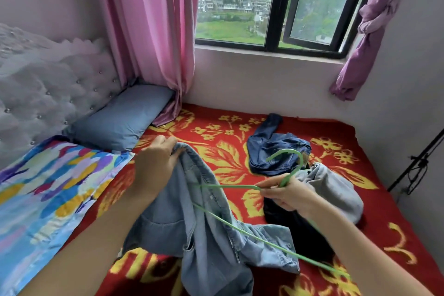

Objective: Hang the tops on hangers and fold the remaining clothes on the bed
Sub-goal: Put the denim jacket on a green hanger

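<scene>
So the left hand (156, 158) is curled tight on the top edge of a light denim shirt (204, 235), bunching the fabric up and lifting that end off the bed (216, 132). The rest of the shirt trails down toward the camera and lies rumpled on the red and yellow flowery blanket. The right hand (286, 193) pinches a thin green hanger (292, 174) right at the neck, below the hook, with the hook sticking up. One shoulder of the hanger pokes into the shirt just below the left hand, and the long bottom bar runs across the front of the shirt, down past the right wrist. Behind the right hand there's a small pile: dark jeans (271, 151) furthest back, a grey garment (336, 190) beside the hand, and something dark (283, 218) under it; can't tell what that one is. A blue-grey pillow (125, 120) sits by the headboard, with a colourful quilt (48, 187) on the left. A pink curtain (149, 31) hangs next to the window (288, 7).
</scene>
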`<act>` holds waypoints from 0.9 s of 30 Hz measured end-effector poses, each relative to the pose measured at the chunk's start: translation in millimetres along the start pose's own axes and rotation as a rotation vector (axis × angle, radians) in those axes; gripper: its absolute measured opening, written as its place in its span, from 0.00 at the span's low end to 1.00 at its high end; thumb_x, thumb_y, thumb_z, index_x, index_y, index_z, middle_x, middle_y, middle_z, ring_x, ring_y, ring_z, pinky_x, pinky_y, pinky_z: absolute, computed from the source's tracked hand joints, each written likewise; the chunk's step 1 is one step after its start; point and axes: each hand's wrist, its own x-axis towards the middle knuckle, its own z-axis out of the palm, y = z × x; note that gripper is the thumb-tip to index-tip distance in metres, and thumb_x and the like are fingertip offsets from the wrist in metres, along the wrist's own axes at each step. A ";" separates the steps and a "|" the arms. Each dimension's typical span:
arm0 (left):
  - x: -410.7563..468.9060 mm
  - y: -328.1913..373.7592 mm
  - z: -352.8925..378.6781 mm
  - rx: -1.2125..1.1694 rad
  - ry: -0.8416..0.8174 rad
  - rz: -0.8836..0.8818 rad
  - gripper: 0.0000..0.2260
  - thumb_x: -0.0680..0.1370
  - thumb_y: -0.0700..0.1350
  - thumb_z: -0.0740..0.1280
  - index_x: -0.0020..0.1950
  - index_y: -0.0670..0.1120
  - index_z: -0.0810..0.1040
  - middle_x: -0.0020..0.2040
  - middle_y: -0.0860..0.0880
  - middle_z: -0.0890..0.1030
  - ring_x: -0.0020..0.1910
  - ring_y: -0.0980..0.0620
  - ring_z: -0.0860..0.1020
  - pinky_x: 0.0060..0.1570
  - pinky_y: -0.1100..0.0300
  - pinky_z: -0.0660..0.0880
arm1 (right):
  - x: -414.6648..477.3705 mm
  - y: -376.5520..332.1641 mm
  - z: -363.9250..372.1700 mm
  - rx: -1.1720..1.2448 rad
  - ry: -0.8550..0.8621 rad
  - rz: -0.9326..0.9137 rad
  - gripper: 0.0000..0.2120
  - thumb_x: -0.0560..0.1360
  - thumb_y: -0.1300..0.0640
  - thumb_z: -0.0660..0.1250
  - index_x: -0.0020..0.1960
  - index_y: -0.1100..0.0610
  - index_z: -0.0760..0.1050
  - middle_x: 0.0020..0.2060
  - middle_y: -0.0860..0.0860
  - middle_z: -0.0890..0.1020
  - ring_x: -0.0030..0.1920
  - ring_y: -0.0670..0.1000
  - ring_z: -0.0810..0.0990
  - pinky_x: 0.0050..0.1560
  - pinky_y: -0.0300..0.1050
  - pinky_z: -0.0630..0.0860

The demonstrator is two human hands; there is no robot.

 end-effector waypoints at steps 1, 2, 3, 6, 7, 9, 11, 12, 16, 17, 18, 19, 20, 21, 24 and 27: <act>-2.5 14.2 1.9 -0.047 0.008 0.028 0.12 0.72 0.48 0.67 0.33 0.42 0.72 0.29 0.45 0.71 0.23 0.43 0.72 0.21 0.60 0.66 | 2.3 -0.5 13.1 0.063 0.028 -0.017 0.05 0.75 0.68 0.65 0.46 0.62 0.79 0.17 0.45 0.66 0.17 0.41 0.58 0.18 0.32 0.53; -5.6 28.7 4.3 -0.089 0.006 0.052 0.14 0.74 0.51 0.63 0.33 0.43 0.72 0.29 0.46 0.71 0.23 0.44 0.72 0.21 0.61 0.66 | 5.8 -0.6 24.4 0.141 0.059 -0.048 0.05 0.75 0.68 0.64 0.48 0.63 0.78 0.17 0.45 0.65 0.17 0.41 0.58 0.17 0.32 0.54; -7.4 41.8 5.7 -0.115 0.005 0.066 0.15 0.74 0.52 0.61 0.33 0.43 0.71 0.28 0.47 0.71 0.22 0.46 0.72 0.21 0.62 0.65 | 6.5 -3.8 35.2 0.210 0.087 -0.087 0.06 0.76 0.69 0.63 0.49 0.64 0.78 0.17 0.44 0.65 0.17 0.40 0.59 0.17 0.31 0.55; -5.4 56.3 6.0 -0.129 0.004 0.079 0.13 0.70 0.50 0.66 0.31 0.44 0.71 0.25 0.49 0.71 0.20 0.49 0.71 0.23 0.68 0.60 | 1.8 -18.6 52.4 0.364 0.093 -0.180 0.07 0.77 0.71 0.59 0.47 0.64 0.75 0.15 0.45 0.68 0.15 0.39 0.63 0.17 0.29 0.59; -5.0 54.9 6.3 -0.131 -0.018 0.100 0.12 0.68 0.50 0.68 0.31 0.44 0.71 0.25 0.49 0.71 0.20 0.49 0.71 0.23 0.68 0.59 | 1.3 -22.1 52.4 0.399 0.109 -0.190 0.08 0.77 0.71 0.59 0.46 0.64 0.75 0.15 0.45 0.69 0.15 0.39 0.64 0.16 0.28 0.59; -7.9 47.7 6.8 -0.069 -0.079 0.172 0.15 0.68 0.57 0.66 0.31 0.46 0.72 0.26 0.51 0.72 0.23 0.49 0.74 0.23 0.66 0.61 | 3.7 -20.7 50.5 0.414 0.158 -0.225 0.08 0.76 0.72 0.59 0.45 0.65 0.76 0.15 0.44 0.68 0.15 0.39 0.62 0.17 0.29 0.58; -9.7 40.5 5.6 0.036 -0.057 0.221 0.21 0.68 0.65 0.61 0.32 0.47 0.75 0.33 0.50 0.76 0.33 0.48 0.76 0.25 0.62 0.68 | 6.7 -14.4 47.8 0.371 0.205 -0.272 0.10 0.75 0.72 0.61 0.44 0.62 0.79 0.17 0.44 0.66 0.17 0.40 0.59 0.18 0.30 0.56; -9.9 37.9 4.9 0.076 -0.036 0.229 0.23 0.68 0.67 0.60 0.36 0.46 0.77 0.40 0.47 0.78 0.41 0.46 0.76 0.31 0.58 0.73 | 7.4 -10.6 47.2 0.364 0.215 -0.282 0.11 0.75 0.72 0.62 0.43 0.61 0.80 0.17 0.45 0.65 0.17 0.40 0.58 0.18 0.31 0.56; 5.1 25.8 7.8 0.122 -0.176 0.393 0.33 0.65 0.67 0.67 0.62 0.47 0.71 0.61 0.41 0.76 0.63 0.42 0.71 0.55 0.37 0.71 | 6.2 -7.6 50.5 0.402 0.194 -0.340 0.10 0.74 0.73 0.63 0.43 0.62 0.80 0.17 0.46 0.66 0.17 0.41 0.58 0.18 0.31 0.56; 8.0 23.8 9.7 0.074 -0.213 0.476 0.29 0.68 0.66 0.64 0.62 0.49 0.70 0.56 0.44 0.79 0.58 0.43 0.76 0.53 0.40 0.73 | 6.5 -7.3 52.7 0.409 0.195 -0.352 0.10 0.73 0.74 0.63 0.43 0.62 0.79 0.17 0.46 0.67 0.17 0.41 0.59 0.18 0.31 0.57; 10.5 21.2 11.0 0.016 -0.236 0.547 0.24 0.70 0.64 0.61 0.59 0.51 0.71 0.48 0.48 0.81 0.48 0.46 0.81 0.49 0.46 0.76 | 6.1 -7.4 54.6 0.407 0.202 -0.363 0.10 0.73 0.74 0.63 0.42 0.62 0.79 0.17 0.46 0.67 0.17 0.41 0.60 0.18 0.31 0.57; 13.2 18.4 11.3 -0.034 -0.247 0.587 0.19 0.71 0.62 0.59 0.56 0.52 0.70 0.40 0.51 0.80 0.39 0.49 0.81 0.42 0.54 0.77 | 6.3 -6.3 55.4 0.397 0.214 -0.384 0.10 0.73 0.74 0.64 0.41 0.62 0.79 0.17 0.47 0.67 0.17 0.41 0.60 0.18 0.31 0.58; 16.4 15.4 10.2 -0.078 -0.264 0.600 0.15 0.71 0.59 0.58 0.52 0.53 0.70 0.36 0.53 0.78 0.34 0.51 0.80 0.35 0.59 0.76 | 6.5 -5.7 55.3 0.373 0.222 -0.412 0.10 0.73 0.73 0.64 0.40 0.62 0.79 0.17 0.47 0.68 0.17 0.42 0.61 0.19 0.32 0.59; 18.4 14.0 7.8 -0.120 -0.289 0.598 0.12 0.72 0.58 0.58 0.50 0.53 0.69 0.34 0.53 0.76 0.32 0.51 0.78 0.30 0.61 0.73 | 7.0 -4.3 51.1 0.329 0.219 -0.447 0.08 0.73 0.71 0.65 0.40 0.62 0.79 0.17 0.48 0.69 0.17 0.43 0.63 0.19 0.33 0.61; 24.0 5.1 2.8 -0.165 -0.295 0.586 0.10 0.73 0.56 0.58 0.50 0.53 0.69 0.34 0.51 0.76 0.31 0.49 0.78 0.24 0.59 0.73 | 6.9 -9.1 24.1 0.014 0.075 -0.465 0.09 0.77 0.50 0.65 0.50 0.55 0.78 0.33 0.48 0.82 0.34 0.45 0.79 0.38 0.35 0.75; 36.6 -6.4 -12.0 -0.207 -0.242 0.493 0.12 0.73 0.57 0.58 0.51 0.53 0.70 0.36 0.49 0.78 0.32 0.46 0.79 0.25 0.57 0.74 | 11.2 -4.8 -21.4 -0.246 0.231 -0.396 0.27 0.77 0.38 0.54 0.62 0.58 0.74 0.52 0.47 0.78 0.52 0.45 0.76 0.50 0.26 0.70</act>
